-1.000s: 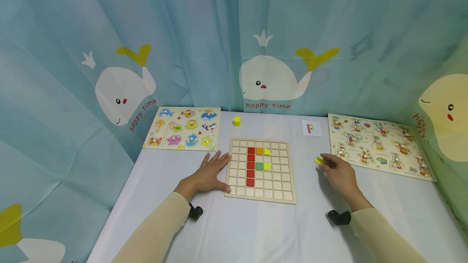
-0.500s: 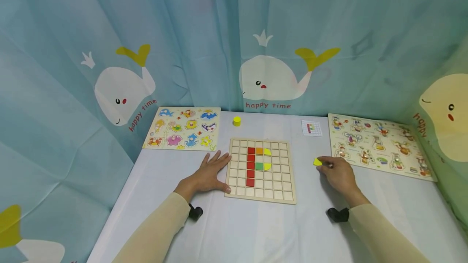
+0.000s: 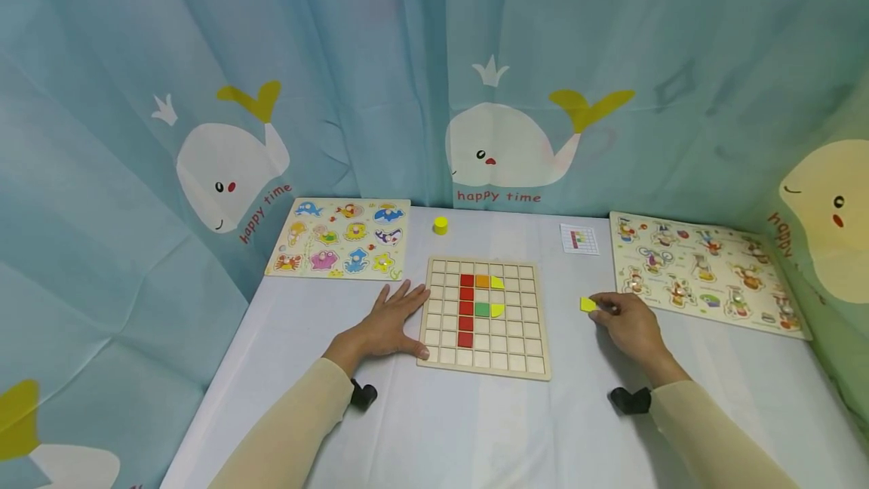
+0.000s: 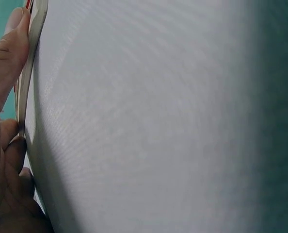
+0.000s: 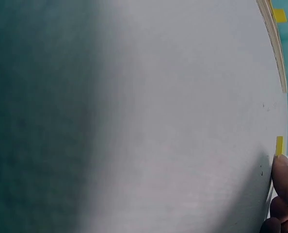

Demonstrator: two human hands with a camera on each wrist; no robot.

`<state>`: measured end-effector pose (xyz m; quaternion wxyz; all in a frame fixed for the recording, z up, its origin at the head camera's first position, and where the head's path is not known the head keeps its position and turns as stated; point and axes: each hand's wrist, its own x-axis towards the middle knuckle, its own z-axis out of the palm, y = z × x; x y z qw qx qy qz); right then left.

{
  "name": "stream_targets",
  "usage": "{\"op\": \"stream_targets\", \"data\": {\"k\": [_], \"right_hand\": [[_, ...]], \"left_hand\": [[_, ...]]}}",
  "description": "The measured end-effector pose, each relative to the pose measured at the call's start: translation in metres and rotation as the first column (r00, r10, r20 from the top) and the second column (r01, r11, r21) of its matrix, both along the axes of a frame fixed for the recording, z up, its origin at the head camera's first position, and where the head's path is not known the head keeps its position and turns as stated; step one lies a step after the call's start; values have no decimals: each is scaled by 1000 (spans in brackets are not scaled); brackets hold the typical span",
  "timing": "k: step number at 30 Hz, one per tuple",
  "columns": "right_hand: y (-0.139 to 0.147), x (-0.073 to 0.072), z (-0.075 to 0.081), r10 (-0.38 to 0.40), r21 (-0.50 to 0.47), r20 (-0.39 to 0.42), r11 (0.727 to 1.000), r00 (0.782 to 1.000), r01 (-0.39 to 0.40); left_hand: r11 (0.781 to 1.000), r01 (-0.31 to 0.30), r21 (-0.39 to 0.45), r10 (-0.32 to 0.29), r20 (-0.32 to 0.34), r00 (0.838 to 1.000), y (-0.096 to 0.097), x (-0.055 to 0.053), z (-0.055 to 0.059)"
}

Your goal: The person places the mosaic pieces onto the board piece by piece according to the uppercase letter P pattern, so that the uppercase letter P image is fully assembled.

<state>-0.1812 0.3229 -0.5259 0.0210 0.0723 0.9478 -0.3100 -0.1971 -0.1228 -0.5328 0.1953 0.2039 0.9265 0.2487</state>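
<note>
A square wooden grid board (image 3: 516, 363) lies mid-table in the head view. Red squares (image 3: 465, 309) form a column on it, with an orange square (image 3: 482, 281), a green square (image 3: 482, 310) and two yellow round-cornered tiles (image 3: 498, 311) to their right. My left hand (image 3: 383, 327) lies with spread fingers along the board's left edge, its thumb (image 4: 8, 58) against the rim in the left wrist view. To the right of the board, my right hand (image 3: 631, 327) pinches a small yellow tile (image 3: 587, 305) between thumb and fingers, close over the table. The right wrist view shows this tile edge-on.
A yellow cylinder (image 3: 440, 226) stands behind the board. A white card (image 3: 580, 239) printed with a coloured grid pattern lies back right. The sea-animal puzzle (image 3: 339, 240) is at back left, and another picture puzzle (image 3: 702, 266) at right. A curtain (image 3: 380, 96) hangs behind the table.
The yellow tile has turned between my right fingers and come slightly nearer and to the left. My left hand and the board have stayed put.
</note>
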Motion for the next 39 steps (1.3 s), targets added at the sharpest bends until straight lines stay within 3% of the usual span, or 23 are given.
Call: {"op": "stream_targets", "data": {"k": [7,17,27,39], "right_hand": [[1,2,1,-5,-25,-5,1000,1000,4],[-1,4,5,-74,-78,-76,995,994,68],[-14,1,6,-101,-132,-168,988,981,79],[-40,-13,10,-53,-180,-250,984,967,7]], "left_hand": [[1000,2,1,-2,-2,1000,0,0,-1],[1000,1,3,-1,-1,1000,-1,0,0],[1000,3,-2,-3,-1,1000,0,0,1],[1000,18,-10,-18,-14,1000,-1,-1,0]]}}
